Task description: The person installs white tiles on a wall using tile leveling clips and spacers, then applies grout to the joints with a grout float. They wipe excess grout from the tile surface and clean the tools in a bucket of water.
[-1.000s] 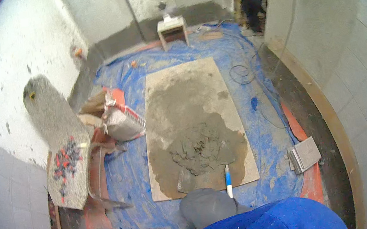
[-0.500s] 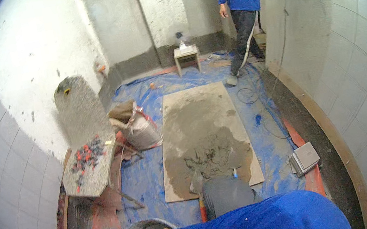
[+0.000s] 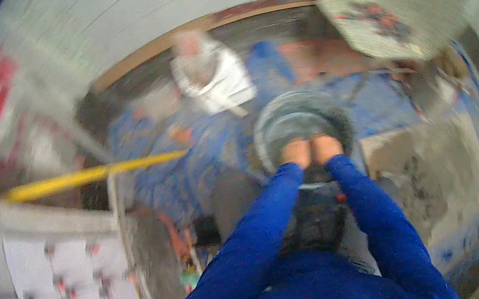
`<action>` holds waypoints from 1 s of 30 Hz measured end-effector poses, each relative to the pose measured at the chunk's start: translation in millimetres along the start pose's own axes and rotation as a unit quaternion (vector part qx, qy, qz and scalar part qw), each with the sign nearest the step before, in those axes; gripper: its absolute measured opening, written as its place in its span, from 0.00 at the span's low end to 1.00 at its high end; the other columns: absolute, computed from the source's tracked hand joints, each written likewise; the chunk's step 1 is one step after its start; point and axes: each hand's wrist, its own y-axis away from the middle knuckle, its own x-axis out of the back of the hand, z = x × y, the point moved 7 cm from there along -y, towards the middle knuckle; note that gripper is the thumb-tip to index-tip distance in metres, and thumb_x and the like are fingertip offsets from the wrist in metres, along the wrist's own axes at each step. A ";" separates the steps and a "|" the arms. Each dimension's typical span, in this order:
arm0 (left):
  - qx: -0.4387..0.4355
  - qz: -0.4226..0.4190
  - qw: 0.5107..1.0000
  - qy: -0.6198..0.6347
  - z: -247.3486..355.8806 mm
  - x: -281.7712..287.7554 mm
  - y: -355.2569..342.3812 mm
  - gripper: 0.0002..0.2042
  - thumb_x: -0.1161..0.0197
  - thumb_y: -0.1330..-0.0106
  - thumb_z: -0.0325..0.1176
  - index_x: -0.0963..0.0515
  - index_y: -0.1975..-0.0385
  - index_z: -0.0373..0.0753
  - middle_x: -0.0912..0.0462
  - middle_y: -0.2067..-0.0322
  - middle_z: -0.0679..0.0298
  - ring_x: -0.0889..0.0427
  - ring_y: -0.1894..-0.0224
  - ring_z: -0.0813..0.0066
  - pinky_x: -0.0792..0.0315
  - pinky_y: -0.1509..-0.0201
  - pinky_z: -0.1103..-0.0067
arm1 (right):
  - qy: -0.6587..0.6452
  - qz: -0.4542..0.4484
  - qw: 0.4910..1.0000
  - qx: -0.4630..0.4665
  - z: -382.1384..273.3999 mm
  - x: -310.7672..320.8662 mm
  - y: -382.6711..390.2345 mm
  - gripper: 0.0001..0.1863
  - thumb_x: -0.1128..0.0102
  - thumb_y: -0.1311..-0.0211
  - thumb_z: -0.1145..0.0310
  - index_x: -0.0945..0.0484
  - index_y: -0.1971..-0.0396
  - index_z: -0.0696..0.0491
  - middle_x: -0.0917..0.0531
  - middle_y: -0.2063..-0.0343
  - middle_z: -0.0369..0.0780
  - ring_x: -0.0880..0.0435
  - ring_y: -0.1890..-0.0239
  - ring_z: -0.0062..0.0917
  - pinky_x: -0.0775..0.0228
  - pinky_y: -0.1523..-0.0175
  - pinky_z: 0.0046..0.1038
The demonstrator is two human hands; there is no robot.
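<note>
A round grey bucket [image 3: 300, 101] stands in front of me, its inside grey and wet-looking. Both blue-sleeved arms reach down to it. My left hand [image 3: 296, 153] and my right hand [image 3: 326, 147] are side by side within the near part of the bucket, close together. Their fingers point down into it and are smeared by motion, so whether they hold anything does not show. To the right of the bucket lies a pale board [image 3: 462, 134] with grey wet mortar [image 3: 421, 173] spread over it.
Blue sheeting [image 3: 371, 103] covers the floor. Beyond the bucket stands an open white sack [image 3: 238, 83]. A chair [image 3: 350, 33] at the far right bears small red and black pieces. On the left are a yellow bar [image 3: 67, 181] and pale tiles [image 3: 26, 258] with red-and-black clips.
My view has swung left and down, so the bucket is now in the middle and the board at the right. Both hands remain at the bucket. The other person is out of view.
</note>
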 end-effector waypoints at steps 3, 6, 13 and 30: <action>0.022 -0.064 0.997 -0.039 3.5 -19.8 0.1 0.15 0.48 0.29 0.32 0.14 0.54 0.37 0.22 0.39 0.47 0.23 0.35 0.55 0.23 0.39 0.62 | 0.073 0.078 0.991 0.082 0.9 24.0 22.3 0.24 0.37 0.44 0.68 0.21 0.44 0.47 0.18 0.44 0.44 0.18 0.44 0.43 0.23 0.41 0.44; 0.038 -0.063 0.996 0.040 7.6 -18.3 1.4 0.13 0.45 0.32 0.32 0.13 0.56 0.38 0.14 0.50 0.49 0.15 0.46 0.48 0.22 0.42 0.60 | -0.078 0.075 0.994 -0.022 32.1 18.3 38.5 0.15 0.36 0.39 0.61 0.20 0.54 0.51 0.14 0.57 0.48 0.15 0.53 0.46 0.23 0.50 0.46; 0.010 -0.014 1.000 0.003 14.1 17.6 3.4 0.15 0.41 0.33 0.41 0.12 0.63 0.38 0.12 0.58 0.48 0.12 0.56 0.47 0.19 0.53 0.56 | -0.094 0.266 0.959 -0.014 31.7 28.4 56.9 0.12 0.37 0.39 0.61 0.17 0.59 0.50 0.13 0.63 0.47 0.13 0.61 0.47 0.21 0.56 0.46; -0.135 0.343 0.911 0.185 -37.4 138.2 35.1 0.16 0.33 0.33 0.38 0.17 0.53 0.33 0.18 0.45 0.50 0.19 0.44 0.52 0.28 0.36 0.65 | -0.176 0.245 0.952 -0.045 27.3 32.7 66.4 0.17 0.43 0.35 0.63 0.19 0.49 0.53 0.17 0.49 0.51 0.16 0.49 0.46 0.22 0.46 0.45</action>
